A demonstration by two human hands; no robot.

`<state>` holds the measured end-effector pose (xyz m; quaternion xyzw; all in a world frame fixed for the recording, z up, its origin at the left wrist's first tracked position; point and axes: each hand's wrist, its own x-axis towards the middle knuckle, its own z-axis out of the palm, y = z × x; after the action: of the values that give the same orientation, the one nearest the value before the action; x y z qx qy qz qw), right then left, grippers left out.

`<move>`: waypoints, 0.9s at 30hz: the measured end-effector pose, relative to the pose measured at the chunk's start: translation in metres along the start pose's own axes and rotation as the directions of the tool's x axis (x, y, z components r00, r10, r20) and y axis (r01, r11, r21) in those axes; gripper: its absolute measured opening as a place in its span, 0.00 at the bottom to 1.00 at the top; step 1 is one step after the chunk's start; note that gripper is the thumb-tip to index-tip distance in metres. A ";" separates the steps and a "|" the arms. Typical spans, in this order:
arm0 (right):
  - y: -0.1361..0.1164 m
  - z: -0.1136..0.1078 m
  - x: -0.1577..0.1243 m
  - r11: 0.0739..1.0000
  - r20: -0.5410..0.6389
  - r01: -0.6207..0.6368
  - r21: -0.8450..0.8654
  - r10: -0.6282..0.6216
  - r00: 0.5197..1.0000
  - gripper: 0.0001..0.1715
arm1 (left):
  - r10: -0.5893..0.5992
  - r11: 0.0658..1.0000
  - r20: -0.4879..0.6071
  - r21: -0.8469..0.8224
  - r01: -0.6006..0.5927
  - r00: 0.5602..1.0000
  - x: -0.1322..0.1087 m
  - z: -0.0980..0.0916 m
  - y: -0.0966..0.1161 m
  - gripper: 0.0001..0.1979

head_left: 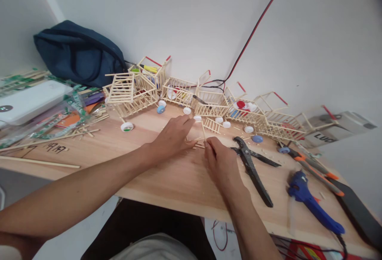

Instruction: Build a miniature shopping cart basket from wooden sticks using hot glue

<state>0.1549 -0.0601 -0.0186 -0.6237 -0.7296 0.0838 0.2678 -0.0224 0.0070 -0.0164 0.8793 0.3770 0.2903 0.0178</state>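
Note:
Near the middle of the wooden table (167,180), my right hand (219,158) is closed on a thin wooden stick (203,130) that points up and away. Just to its left, my left hand (176,136) reaches over the tabletop, thumb and fingers apart, with small sticks beneath and beside it. Whether it holds one of them cannot be made out. Beyond both hands lies a small ladder-like stick panel (212,126). Behind it stands a row of small stick carts (210,102) with bottle-cap wheels and red handles.
Black-handled pliers (253,172), a blue glue gun (313,206) and orange-handled pliers (316,168) lie at the right. A white box (36,100), plastic wrappers and loose sticks cover the left, before a dark blue bag (80,55). A cable (256,27) hangs along the wall.

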 end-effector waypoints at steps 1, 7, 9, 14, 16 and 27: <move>0.000 0.000 0.000 1.000 0.000 0.003 0.003 -0.003 1.000 0.11 | -0.001 1.000 0.000 0.001 0.001 1.000 0.000 0.000 0.000 0.17; 0.000 0.001 0.000 1.000 -0.007 0.011 0.000 -0.011 1.000 0.11 | 0.005 1.000 -0.002 0.010 -0.005 1.000 0.000 0.001 0.000 0.16; 0.000 0.001 0.001 1.000 -0.007 0.011 0.006 -0.011 1.000 0.11 | 0.005 1.000 -0.002 0.013 -0.005 1.000 0.000 0.001 0.000 0.15; -0.001 0.000 0.001 1.000 -0.007 0.008 0.004 -0.008 1.000 0.11 | -0.003 1.000 0.010 0.011 0.003 1.000 0.000 0.000 0.000 0.16; -0.001 0.000 0.001 1.000 -0.004 0.012 0.005 -0.012 1.000 0.11 | -0.004 1.000 0.015 0.008 0.004 1.000 0.000 -0.001 0.000 0.16; -0.001 -0.001 0.001 1.000 0.007 0.003 0.004 -0.003 1.000 0.11 | -0.007 1.000 0.024 0.024 0.007 1.000 0.000 -0.001 -0.001 0.15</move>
<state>0.1540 -0.0600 -0.0172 -0.6217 -0.7313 0.0868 0.2666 -0.0233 0.0072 -0.0157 0.8816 0.3833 0.2751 0.0127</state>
